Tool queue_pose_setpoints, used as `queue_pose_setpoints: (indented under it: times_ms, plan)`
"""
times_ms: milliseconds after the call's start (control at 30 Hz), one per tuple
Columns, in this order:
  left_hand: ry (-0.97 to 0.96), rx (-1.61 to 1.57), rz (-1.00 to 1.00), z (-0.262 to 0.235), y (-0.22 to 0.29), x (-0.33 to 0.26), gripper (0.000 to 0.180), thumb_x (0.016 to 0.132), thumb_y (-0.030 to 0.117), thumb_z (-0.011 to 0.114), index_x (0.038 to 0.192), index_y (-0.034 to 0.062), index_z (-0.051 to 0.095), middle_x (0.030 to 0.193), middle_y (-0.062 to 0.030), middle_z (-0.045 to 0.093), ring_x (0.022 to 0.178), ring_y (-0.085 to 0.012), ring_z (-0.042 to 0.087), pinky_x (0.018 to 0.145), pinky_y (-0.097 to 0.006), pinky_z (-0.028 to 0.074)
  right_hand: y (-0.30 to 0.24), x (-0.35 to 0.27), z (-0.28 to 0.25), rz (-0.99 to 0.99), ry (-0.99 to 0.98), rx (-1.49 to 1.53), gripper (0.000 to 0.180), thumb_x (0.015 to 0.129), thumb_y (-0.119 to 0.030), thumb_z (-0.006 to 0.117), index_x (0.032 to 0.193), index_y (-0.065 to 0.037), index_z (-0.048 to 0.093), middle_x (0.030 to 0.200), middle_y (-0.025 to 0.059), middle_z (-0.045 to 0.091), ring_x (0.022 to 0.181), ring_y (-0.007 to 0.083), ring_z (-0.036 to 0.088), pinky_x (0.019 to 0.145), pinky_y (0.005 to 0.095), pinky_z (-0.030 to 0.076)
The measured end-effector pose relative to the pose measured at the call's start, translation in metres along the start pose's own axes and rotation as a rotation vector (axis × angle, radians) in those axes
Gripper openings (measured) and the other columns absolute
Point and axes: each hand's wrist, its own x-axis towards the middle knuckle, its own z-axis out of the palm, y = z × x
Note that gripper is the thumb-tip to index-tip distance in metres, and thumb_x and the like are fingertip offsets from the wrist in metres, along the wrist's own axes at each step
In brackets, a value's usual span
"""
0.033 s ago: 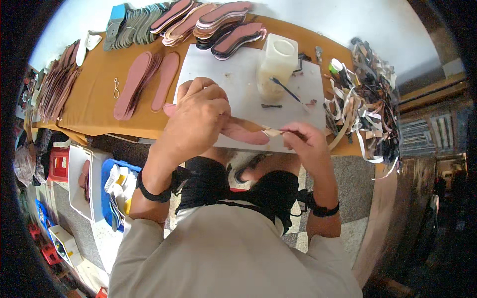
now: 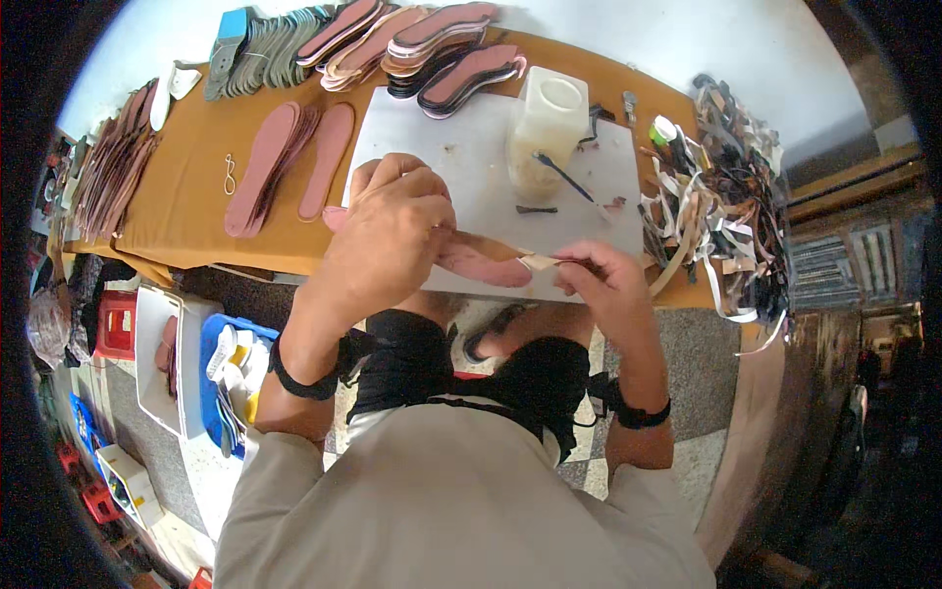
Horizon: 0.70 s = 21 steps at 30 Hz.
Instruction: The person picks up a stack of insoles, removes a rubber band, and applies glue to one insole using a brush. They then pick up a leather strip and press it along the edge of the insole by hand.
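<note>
My left hand (image 2: pixel 386 236) is closed around a pink insole (image 2: pixel 483 265) above the front edge of the white board (image 2: pixel 471 157). One end of the insole shows past my knuckles; most of its middle is covered by the hand. Along its upper edge runs a thin tan strip (image 2: pixel 496 247), which reaches over to my right hand (image 2: pixel 606 283). The fingertips there pinch the free end of that strip, just right of the insole's tip. How firmly the strip is fixed to the insole cannot be seen.
A whitish glue container (image 2: pixel 551 108) with a dark brush (image 2: pixel 564 172) stands on the board. Pink insoles (image 2: pixel 263 172) lie to the left, with more stacks (image 2: pixel 442 49) behind. Tangled strips (image 2: pixel 731 216) heap at the right. A blue basket (image 2: pixel 213 383) sits below left.
</note>
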Motion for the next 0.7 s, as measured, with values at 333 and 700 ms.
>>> queue_pose_setpoints:
  times_ms: [333, 700]
  plan:
    - [-0.084, 0.027, -0.046, -0.001, -0.015, -0.006, 0.012, 0.072, 0.011, 0.076, 0.083, 0.0087, 0.071, 0.097, -0.0047, 0.067, 0.111, -0.0302, 0.057, 0.101, -0.045, 0.041, -0.010, -0.002, -0.001, -0.241, 0.206, -0.208, 0.023, 0.090, 0.000, 0.061, 0.112, -0.003, 0.067, 0.093, 0.0095, 0.067, 0.080, 0.0166, 0.063, 0.073, 0.0317, 0.052]
    - [-0.115, -0.015, -0.051, -0.010, -0.012, -0.003, 0.007, 0.075, 0.006, 0.070, 0.082, 0.0048, 0.072, 0.098, -0.0073, 0.068, 0.111, -0.0305, 0.056, 0.101, -0.043, 0.040, -0.003, -0.002, -0.007, -0.316, 0.118, -0.232, 0.010, 0.087, 0.006, 0.067, 0.095, -0.001, 0.068, 0.098, 0.0084, 0.063, 0.084, 0.0156, 0.065, 0.077, 0.0286, 0.053]
